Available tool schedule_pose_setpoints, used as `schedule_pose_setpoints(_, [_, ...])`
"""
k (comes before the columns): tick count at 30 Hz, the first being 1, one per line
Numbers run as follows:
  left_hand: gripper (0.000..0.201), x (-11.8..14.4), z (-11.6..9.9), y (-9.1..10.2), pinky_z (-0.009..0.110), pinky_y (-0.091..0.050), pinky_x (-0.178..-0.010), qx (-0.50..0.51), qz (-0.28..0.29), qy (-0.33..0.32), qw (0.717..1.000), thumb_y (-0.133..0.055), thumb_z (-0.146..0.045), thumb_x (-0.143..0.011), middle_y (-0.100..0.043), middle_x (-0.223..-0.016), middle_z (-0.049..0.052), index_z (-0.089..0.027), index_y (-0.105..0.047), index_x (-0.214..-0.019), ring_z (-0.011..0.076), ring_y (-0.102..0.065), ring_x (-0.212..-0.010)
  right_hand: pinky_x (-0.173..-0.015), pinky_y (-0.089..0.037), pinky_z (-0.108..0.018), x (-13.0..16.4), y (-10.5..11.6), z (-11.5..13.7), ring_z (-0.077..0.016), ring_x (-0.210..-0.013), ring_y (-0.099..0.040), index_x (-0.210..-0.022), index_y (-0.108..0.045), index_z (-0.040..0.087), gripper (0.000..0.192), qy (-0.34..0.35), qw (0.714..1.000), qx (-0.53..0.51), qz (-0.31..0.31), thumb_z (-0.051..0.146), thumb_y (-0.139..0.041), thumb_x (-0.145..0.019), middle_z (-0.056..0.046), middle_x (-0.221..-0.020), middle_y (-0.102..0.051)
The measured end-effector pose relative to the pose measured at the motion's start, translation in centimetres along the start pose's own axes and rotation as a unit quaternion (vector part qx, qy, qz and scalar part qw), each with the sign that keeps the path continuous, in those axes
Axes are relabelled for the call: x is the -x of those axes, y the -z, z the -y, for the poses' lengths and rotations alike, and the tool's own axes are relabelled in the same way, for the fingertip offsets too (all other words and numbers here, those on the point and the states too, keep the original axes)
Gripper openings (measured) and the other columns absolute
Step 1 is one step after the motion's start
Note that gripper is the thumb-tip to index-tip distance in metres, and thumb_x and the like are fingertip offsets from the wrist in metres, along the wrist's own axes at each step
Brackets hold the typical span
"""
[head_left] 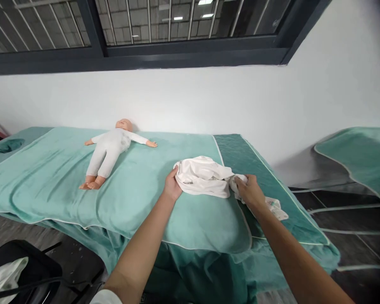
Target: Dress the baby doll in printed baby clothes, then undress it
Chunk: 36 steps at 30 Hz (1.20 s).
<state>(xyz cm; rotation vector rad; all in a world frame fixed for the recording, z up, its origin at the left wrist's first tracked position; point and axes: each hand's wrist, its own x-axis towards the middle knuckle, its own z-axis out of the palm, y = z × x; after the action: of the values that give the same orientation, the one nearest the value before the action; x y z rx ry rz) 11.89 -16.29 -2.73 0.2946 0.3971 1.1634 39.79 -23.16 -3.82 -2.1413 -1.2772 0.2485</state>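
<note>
A crumpled white cloth garment (204, 175) lies on the teal-covered bed (50, 185), right of centre. My left hand (172, 185) grips its left edge. My right hand (249, 191) holds its right end, where a printed part of the fabric trails out toward the bed's edge. A baby doll (109, 150) in a white suit lies on its back, arms spread, farther left near the wall, apart from both hands.
A white wall and dark-framed window run behind the bed. A second teal-covered bed (361, 162) stands at the right across a dark floor gap. A black chair (28, 266) with a white cloth sits at bottom left.
</note>
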Motion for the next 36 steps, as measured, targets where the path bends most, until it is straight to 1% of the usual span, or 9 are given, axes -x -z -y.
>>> schedule_pose_setpoints(2, [0.028, 0.1, 0.0, 0.0, 0.037, -0.048, -0.108, -0.004, 0.002, -0.012, 1.000, -0.068, -0.028, -0.085, -0.078, -0.105, 0.010, -0.012, -0.071, -0.108, 0.0250, -0.070, -0.112, -0.086, -0.049, -0.050, 1.1, -0.3, 1.3, -0.0381, -0.107, -0.063, -0.128, -0.053, 0.018, 0.062, -0.016, 0.995, 0.096, 0.014, 0.064, -0.046, -0.087, -0.018, -0.116, -0.067])
schedule_pose_setpoints(5, [0.033, 0.1, 0.0, 0.0, 0.036, -0.048, -0.107, -0.005, 0.009, -0.025, 1.000, -0.069, -0.026, -0.083, -0.078, -0.105, 0.009, -0.012, -0.070, -0.113, 0.0238, -0.070, -0.110, -0.093, -0.047, -0.050, 2.9, 0.5, 1.9, -0.0397, -0.123, -0.055, -0.142, -0.045, 0.022, 0.067, 0.056, 0.983, 0.172, 0.016, 0.059, -0.052, -0.086, -0.017, -0.139, -0.055])
schedule_pose_setpoints(13, [0.047, 0.2, 0.0, 0.2, 0.036, -0.049, -0.106, -0.031, 0.022, -0.051, 0.998, -0.072, -0.022, -0.079, -0.075, -0.118, 0.009, -0.016, -0.065, -0.125, 0.0241, -0.069, -0.113, -0.083, -0.049, -0.049, 4.0, 2.8, -0.4, -0.0420, -0.112, -0.060, -0.147, -0.042, 0.022, 0.059, 0.070, 0.964, 0.256, -0.022, 0.038, -0.044, -0.091, -0.022, -0.133, -0.057])
schedule_pose_setpoints(17, [0.049, 0.3, 0.1, 0.2, 0.036, -0.048, -0.106, -0.050, 0.024, -0.061, 0.997, -0.072, -0.024, -0.079, -0.073, -0.122, 0.009, -0.017, -0.064, -0.127, 0.0246, -0.068, -0.116, -0.087, -0.048, -0.054, 3.1, 3.1, -1.6, -0.0473, -0.113, -0.059, -0.145, -0.043, 0.015, 0.061, 0.030, 0.969, 0.244, 0.011, 0.041, -0.043, -0.090, -0.026, -0.128, -0.059])
schedule_pose_setpoints(21, [0.055, 0.3, 0.1, 0.2, 0.037, -0.049, -0.103, -0.080, 0.031, -0.063, 0.994, -0.076, -0.026, -0.075, -0.073, -0.121, 0.010, -0.018, -0.063, -0.128, 0.0248, -0.069, -0.113, -0.095, -0.044, -0.062, 2.9, 3.3, -1.5, -0.0519, -0.126, -0.050, -0.150, -0.038, 0.017, 0.072, 0.032, 0.978, 0.207, 0.008, 0.051, -0.048, -0.087, -0.028, -0.143, -0.049])
schedule_pose_setpoints(25, [0.057, 0.4, -1.7, -1.3, 0.036, -0.052, -0.093, -0.218, 0.022, -0.048, 0.975, -0.079, -0.028, -0.068, -0.075, -0.114, 0.012, -0.014, -0.067, -0.122, 0.0260, -0.071, -0.102, -0.107, -0.037, -0.065, 2.6, 4.2, 2.2, -0.0476, -0.140, -0.038, -0.149, -0.037, 0.015, 0.082, 0.145, 0.982, 0.115, -0.026, 0.062, -0.054, -0.084, -0.026, -0.151, -0.042])
schedule_pose_setpoints(28, [0.046, 1.7, -5.1, -5.0, 0.033, -0.050, -0.089, -0.403, 0.100, -0.054, 0.908, -0.076, -0.031, -0.072, -0.076, -0.110, 0.010, -0.012, -0.072, -0.114, 0.0255, -0.070, -0.098, -0.113, -0.039, -0.054, 2.2, 5.9, 8.1, -0.0368, -0.141, -0.041, -0.149, -0.037, 0.019, 0.078, 0.256, 0.963, -0.030, 0.074, 0.061, -0.056, -0.086, -0.019, -0.153, -0.043])
schedule_pose_setpoints(32, [0.035, 5.3, -10.5, -12.0, 0.028, -0.046, -0.087, -0.661, 0.288, -0.108, 0.684, -0.065, -0.039, -0.084, -0.076, -0.108, 0.003, -0.017, -0.076, -0.110, 0.0231, -0.066, -0.102, -0.105, -0.045, -0.044, 2.0, 9.4, 17.6, -0.0297, -0.131, -0.053, -0.141, -0.049, 0.028, 0.065, 0.328, 0.912, -0.133, 0.210, 0.055, -0.065, -0.084, -0.010, -0.144, -0.055])
schedule_pose_setpoints(36, [0.030, 9.0, -14.6, -16.2, 0.027, -0.043, -0.071, -0.798, 0.269, -0.194, 0.503, -0.053, -0.038, -0.092, -0.075, -0.091, 0.000, -0.022, -0.075, -0.106, 0.0185, -0.065, -0.083, -0.076, -0.046, -0.032, 2.7, 11.9, 24.1, -0.0208, -0.086, -0.063, -0.101, -0.068, 0.022, 0.039, 0.351, 0.890, -0.043, 0.287, 0.055, -0.067, -0.080, -0.002, -0.094, -0.071])
